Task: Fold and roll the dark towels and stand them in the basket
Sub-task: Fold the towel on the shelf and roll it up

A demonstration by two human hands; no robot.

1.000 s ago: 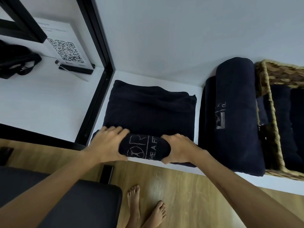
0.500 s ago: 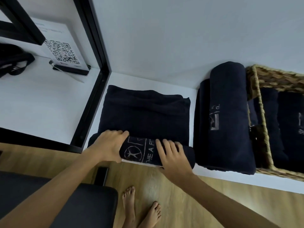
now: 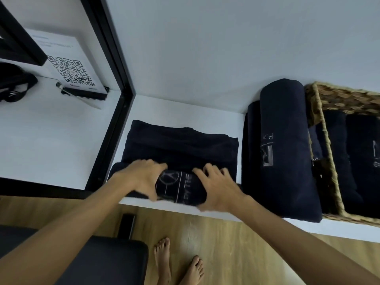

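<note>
Both hands are down on the near end of the towel [image 3: 181, 149], which lies flat on the white shelf [image 3: 185, 108] with its far end at 12 o'clock from the person and its started roll [image 3: 178, 187] at the shelf's front edge. The left hand [image 3: 141, 177] cups the roll's left end, thumb tucked under the front and fingers over the top, so I judge it is keeping that end from telescoping. The right hand [image 3: 216, 188] lies spread over the roll's right part, fingers splayed and reaching onto the flat cloth beyond, pressing rather than pinching. That looks like the push that turns the roll forward while keeping it tight. The printed logo sits between the two hands, facing up.

At 3 o'clock from the towel, a finished roll [image 3: 283, 149] lies lengthwise on the shelf, its side against the basket [image 3: 320, 112] wall, seemingly parked there until it is stood up. Inside the basket are more dark rolls [image 3: 362, 165]; whether they stand or lie I cannot tell.

Most of the towel is yet to be rolled.
</note>
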